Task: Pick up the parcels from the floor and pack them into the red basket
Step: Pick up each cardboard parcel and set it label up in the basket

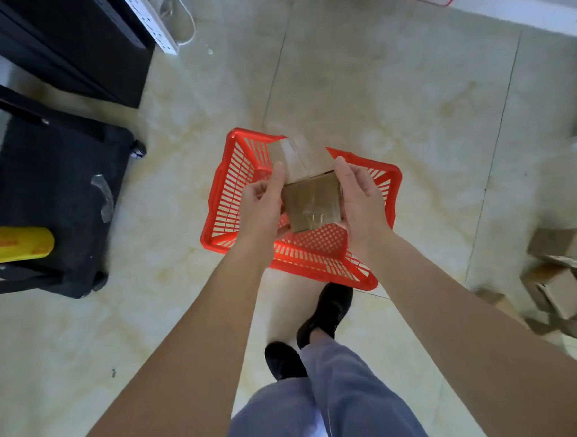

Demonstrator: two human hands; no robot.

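Note:
A brown cardboard parcel [309, 190], taped on top, is held between both hands above the red basket [225, 195]. My left hand [263, 203] grips its left side and my right hand [359, 201] grips its right side. The basket stands on the tiled floor straight ahead of my feet, and its mesh bottom shows below the parcel. Several more cardboard parcels [564, 280] lie in a heap on the floor at the right edge of the view.
A black wheeled cart [62, 203] with a yellow roll [18, 246] on it stands at the left. Dark furniture [71, 46] and a white power strip [151, 21] are at the upper left. A white ledge [503, 3] runs along the top right.

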